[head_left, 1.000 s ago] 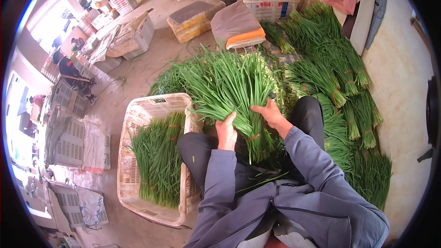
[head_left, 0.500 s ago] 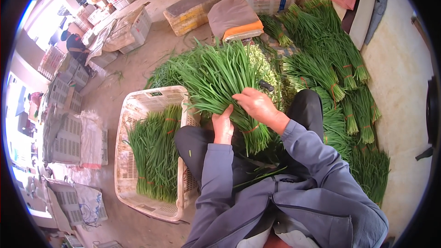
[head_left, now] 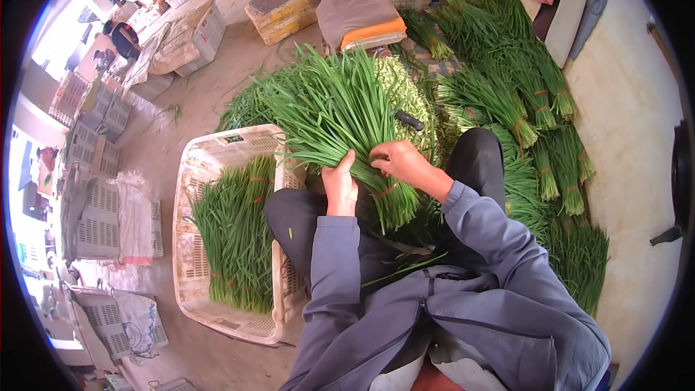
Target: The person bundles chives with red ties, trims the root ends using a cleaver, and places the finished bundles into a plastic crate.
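Observation:
A bunch of long green garlic chives [head_left: 340,101] leans across my lap. Its leaves fan away from me, and an orange band [head_left: 386,190] circles it near the pale cut ends. My left hand [head_left: 341,182] is wrapped round the bunch from the left, thumb on top. On the other side my right hand [head_left: 411,168] touches the stalks just above the band, its fingers curled in a pinch; what lies between the fingertips is hidden. By my left knee, a white plastic crate [head_left: 190,275] holds several tied bunches [head_left: 235,239].
Banded bunches [head_left: 499,65] are heaped along the wall on the right. Loose chives [head_left: 250,98] and pale trimmings [head_left: 394,80] lie ahead, with a small black object [head_left: 410,120] on the trimmings. Beyond are a cushion-like stack [head_left: 362,11] and boxes [head_left: 289,3]. Another person [head_left: 124,40] bends far left.
My right fingers have drawn in close against the bunch, and the wrist has turned slightly. My left hand keeps its hold. The whole view has shifted a little.

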`<action>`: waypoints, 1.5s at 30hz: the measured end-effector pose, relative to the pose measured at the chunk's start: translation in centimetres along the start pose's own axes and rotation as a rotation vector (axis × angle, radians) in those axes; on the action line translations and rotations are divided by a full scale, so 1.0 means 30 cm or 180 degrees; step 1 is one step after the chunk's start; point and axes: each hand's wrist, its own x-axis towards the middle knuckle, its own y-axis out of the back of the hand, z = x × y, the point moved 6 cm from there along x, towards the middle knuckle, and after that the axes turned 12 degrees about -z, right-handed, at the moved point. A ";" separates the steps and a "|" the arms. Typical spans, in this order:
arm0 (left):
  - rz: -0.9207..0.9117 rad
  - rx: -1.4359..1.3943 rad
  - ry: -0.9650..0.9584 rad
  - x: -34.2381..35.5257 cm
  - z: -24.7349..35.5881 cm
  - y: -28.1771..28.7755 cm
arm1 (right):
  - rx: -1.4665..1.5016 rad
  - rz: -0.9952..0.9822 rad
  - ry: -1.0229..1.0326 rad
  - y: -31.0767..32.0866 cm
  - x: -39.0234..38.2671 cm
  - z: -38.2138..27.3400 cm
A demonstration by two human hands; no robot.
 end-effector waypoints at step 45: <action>0.0755 -0.0466 -0.0241 0.020 0.082 0.135 | -0.0033 -0.2877 -0.0853 -0.166 -0.353 0.102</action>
